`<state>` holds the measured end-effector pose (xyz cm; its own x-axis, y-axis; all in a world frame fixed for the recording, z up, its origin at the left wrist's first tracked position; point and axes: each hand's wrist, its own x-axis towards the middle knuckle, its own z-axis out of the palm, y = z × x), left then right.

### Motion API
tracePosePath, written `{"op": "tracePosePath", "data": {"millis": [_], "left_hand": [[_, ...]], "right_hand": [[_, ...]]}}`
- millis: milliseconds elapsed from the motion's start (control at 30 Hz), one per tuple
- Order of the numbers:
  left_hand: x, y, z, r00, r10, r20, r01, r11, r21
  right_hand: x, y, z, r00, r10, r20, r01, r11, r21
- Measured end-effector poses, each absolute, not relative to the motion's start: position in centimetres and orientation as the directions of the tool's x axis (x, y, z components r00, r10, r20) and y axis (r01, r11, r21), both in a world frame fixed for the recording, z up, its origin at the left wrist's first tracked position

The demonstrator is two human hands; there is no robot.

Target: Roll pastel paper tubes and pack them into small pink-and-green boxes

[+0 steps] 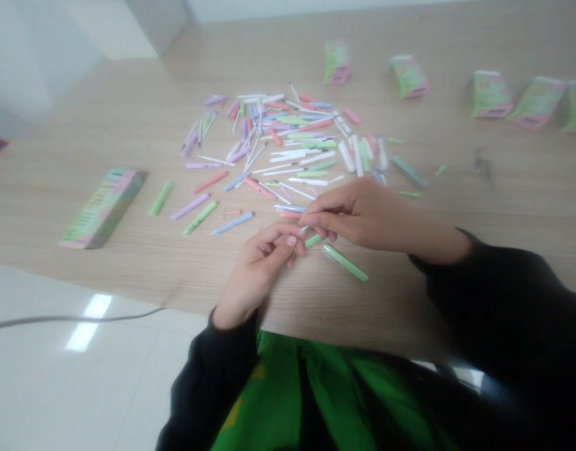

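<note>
Two bare hands meet above a wood-grain tabletop [382, 313]. The right hand [351, 216] has thumb and fingertips drawn together at a slim pale piece [305, 228], which shows only as a short length between the two hands. The left hand [269, 260] is curled beside it, thumb lying against the fingers; whether it also grips the piece cannot be told. Partly hidden by the fingers is a green part [312, 240]; whether it is held or lies on the table is unclear. Just beside the hands, to the right, lies a clear-and-green tube [345, 262], set obliquely. Beyond the hands spreads a pile of pen parts [311, 144] in white, lilac, coral, blue and green. Nearer the left, a green barrel [200, 217] and a light-blue barrel [233, 223] lie apart from it. A printed carton [102, 210] rests at far left; five small boxes [409, 76] line the rear right, blurred.
</note>
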<state>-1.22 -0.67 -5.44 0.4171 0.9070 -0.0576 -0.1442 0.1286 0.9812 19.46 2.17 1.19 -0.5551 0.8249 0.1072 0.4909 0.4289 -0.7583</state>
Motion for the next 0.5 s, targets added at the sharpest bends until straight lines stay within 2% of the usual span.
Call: {"op": "tracePosePath", "data": {"millis": [500], "left_hand": [[-1.12, -0.80, -5.10, 0.389, 0.921, -0.019, -0.115, 0.069, 0.991]], "right_hand": [[19.66, 1.87, 1.33, -0.590, 0.791, 0.164, 0.482, 0.508, -0.714]]}}
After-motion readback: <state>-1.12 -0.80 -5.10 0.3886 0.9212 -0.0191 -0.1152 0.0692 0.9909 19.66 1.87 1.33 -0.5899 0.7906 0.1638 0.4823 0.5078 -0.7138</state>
